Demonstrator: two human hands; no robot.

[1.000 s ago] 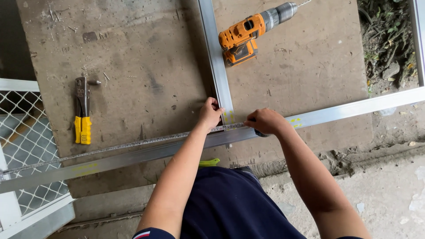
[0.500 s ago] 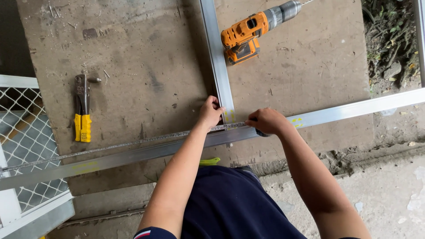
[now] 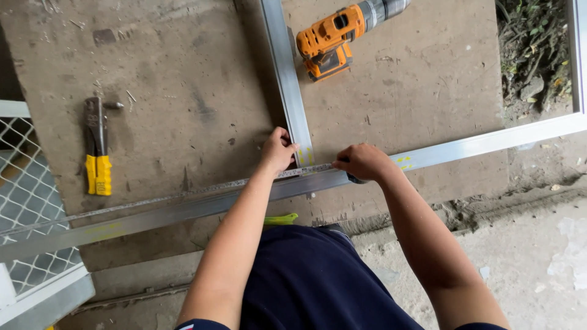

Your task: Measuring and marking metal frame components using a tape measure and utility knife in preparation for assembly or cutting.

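A person's left hand (image 3: 278, 150) pinches a thin steel tape (image 3: 183, 194) flat against the long silver aluminium rail (image 3: 477, 143), beside the upright rail (image 3: 286, 73). The right hand (image 3: 362, 162) curls shut around the tape's dark case; keeping it taut and flush should give a true reading.

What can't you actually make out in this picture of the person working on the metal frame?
- What the right hand holds: a dark thing shows under it, hidden by its own fingers.
- Markings on the measuring tape: too small to read.
- The drill: its tip is cut off by the top edge.
- The long metal bar: both ends run past the picture's edges.
- The green thing: mostly hidden behind the left forearm.
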